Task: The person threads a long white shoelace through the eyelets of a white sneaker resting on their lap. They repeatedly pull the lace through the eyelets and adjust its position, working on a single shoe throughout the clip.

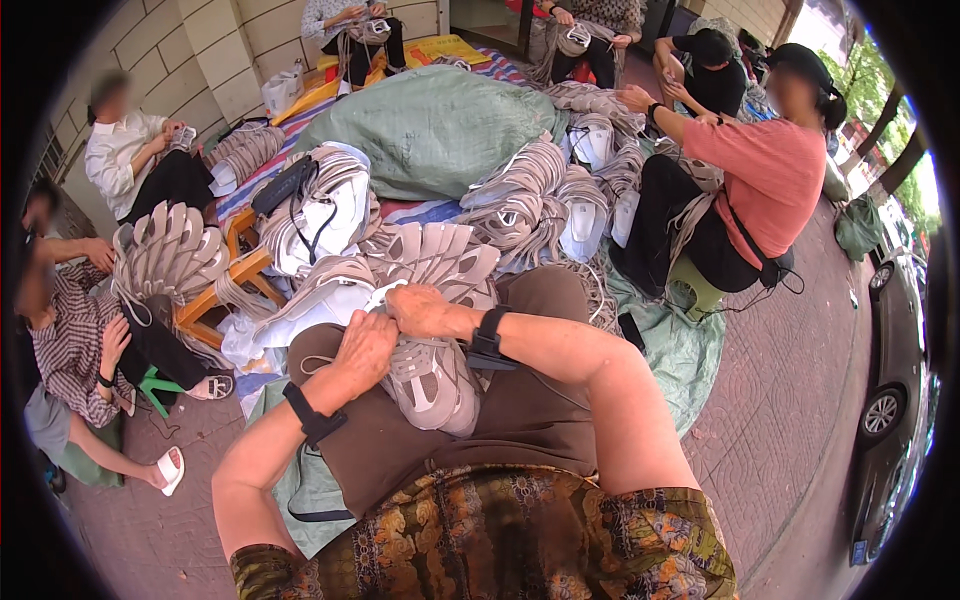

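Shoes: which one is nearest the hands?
The single beige shoe on the lap, toe toward the shirt, beside the left hand and right hand; the bunched shoes lie farther out.

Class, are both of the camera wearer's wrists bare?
No: one black band sits behind the left hand, and another black band behind the right hand.

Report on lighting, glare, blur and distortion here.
Head view, middle: soft daylight, no hard shadows on the bare left hand, bare right hand or taupe-and-white lace-up shoe; head view, right: washed-out glare around green tree foliage, a dark grey car bent along the rim; the seated person in a salmon-pink shirt has a blurred face.
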